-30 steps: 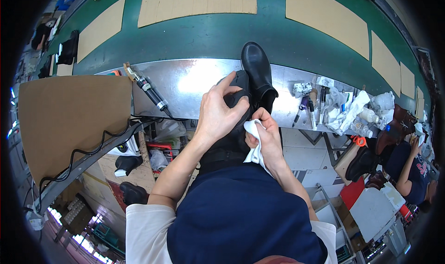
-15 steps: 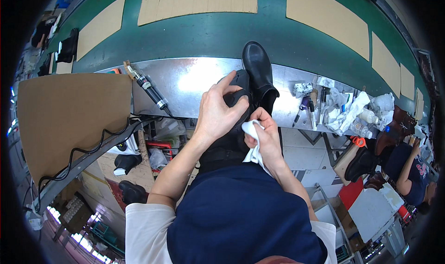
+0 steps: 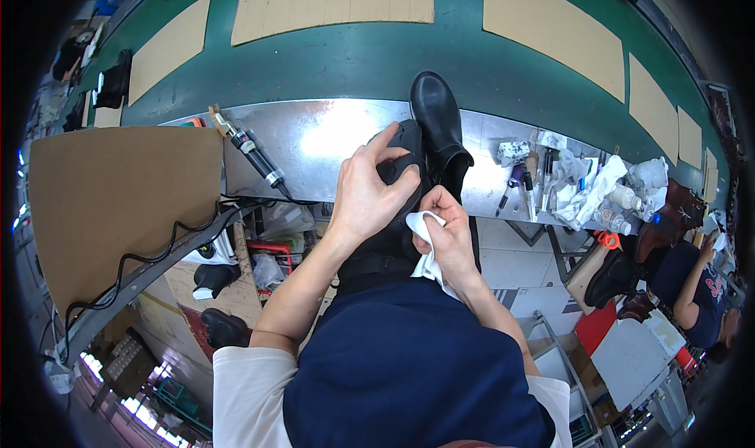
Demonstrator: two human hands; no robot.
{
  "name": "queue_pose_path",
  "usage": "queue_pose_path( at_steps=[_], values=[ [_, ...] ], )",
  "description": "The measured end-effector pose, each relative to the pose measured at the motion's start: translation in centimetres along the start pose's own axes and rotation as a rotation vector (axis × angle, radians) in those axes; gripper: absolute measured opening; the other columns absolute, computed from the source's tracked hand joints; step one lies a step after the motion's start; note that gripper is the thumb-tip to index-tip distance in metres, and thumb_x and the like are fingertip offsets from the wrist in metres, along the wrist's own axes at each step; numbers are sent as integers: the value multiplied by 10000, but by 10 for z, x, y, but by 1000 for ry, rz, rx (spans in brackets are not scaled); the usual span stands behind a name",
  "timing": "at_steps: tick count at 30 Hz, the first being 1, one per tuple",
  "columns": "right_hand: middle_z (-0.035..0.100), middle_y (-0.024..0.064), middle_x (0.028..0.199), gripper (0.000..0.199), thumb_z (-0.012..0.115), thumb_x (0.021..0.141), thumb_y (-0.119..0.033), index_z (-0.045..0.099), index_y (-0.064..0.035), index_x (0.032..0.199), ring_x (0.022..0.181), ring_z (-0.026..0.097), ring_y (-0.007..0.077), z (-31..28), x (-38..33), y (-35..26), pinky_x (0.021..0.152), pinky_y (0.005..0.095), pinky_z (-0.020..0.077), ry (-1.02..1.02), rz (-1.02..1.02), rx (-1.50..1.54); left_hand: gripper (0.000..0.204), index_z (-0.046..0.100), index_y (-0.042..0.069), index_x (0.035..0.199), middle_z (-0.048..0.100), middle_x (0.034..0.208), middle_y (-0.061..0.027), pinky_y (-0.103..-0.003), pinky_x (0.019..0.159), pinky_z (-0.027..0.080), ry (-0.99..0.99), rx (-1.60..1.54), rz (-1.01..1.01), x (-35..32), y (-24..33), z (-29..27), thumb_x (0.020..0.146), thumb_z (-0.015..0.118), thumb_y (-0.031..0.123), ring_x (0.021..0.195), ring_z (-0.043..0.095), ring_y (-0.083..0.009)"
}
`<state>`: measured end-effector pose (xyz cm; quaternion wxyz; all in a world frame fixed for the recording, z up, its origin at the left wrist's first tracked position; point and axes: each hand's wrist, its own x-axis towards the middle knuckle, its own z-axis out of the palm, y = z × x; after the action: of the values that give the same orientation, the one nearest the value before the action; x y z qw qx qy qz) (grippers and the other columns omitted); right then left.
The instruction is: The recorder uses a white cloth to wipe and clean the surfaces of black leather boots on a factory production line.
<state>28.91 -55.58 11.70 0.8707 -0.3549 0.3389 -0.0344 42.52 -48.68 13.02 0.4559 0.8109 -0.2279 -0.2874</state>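
Boot, black, one: held tilted at the near edge of the metal strip (image 3: 330,141), toe (image 3: 410,140) pointing away from the wearer. Left hand (image 3: 371,184), one: gripping that boot, thumb and forefinger spread apart over it. Right hand (image 3: 447,235), one: fingers closed on a white cloth (image 3: 429,267), near the boot's lower end; whether cloth meets leather is hard to tell, the hand screening it.

Second boot (image 3: 435,110), black, one: just right of the first, toe reaching beyond the strip's far edge onto the green table (image 3: 314,66).

Room leftward: a broad stretch of metal as far as one cylindrical tool (image 3: 255,158), lying aslant. Room rightward: a narrower stretch as far as the pens (image 3: 529,196), at least three, then crumpled white material (image 3: 598,188) and bottles (image 3: 627,196), two visible.

Outer bounds: brown panel (image 3: 126,204), one, at left; flat cardboard sheets (image 3: 554,27), at least six, along the green table.
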Motion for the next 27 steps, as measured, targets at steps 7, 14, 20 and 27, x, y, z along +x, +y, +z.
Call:
queue_pose_path(
  at_steps=[7,14,20,27],
  values=[
    [502,2,653,54,463,822,-15,433,-59,833,509,449,27,-1,-1,5,450,176,349,-17,-88,-132,619,469,-108,1218,667,919,-185,-353,856,452,5,-11,-6,0,2,-2,692,607,187,917,624,-313],
    [500,4,647,62,469,823,-26,418,-55,844,506,447,24,0,-2,7,450,176,347,-29,-123,-191,617,466,-59,1261,670,956,-154,-321,953,383,-36,3,-38,-2,3,-4,713,628,173,972,608,-204],
    [489,3,641,63,464,829,-19,415,-54,849,503,451,29,3,-2,7,449,168,349,3,-89,3,616,465,-57,1263,671,960,-153,-324,959,379,-42,-6,-43,0,2,-4,712,629,167,975,605,-195],
    [482,2,642,56,452,839,-16,412,-51,860,489,446,33,4,0,9,436,168,345,53,-71,33,612,463,-70,1257,671,957,-149,-323,958,380,-38,-11,-40,1,2,-5,714,625,159,973,606,-204]
  ],
)
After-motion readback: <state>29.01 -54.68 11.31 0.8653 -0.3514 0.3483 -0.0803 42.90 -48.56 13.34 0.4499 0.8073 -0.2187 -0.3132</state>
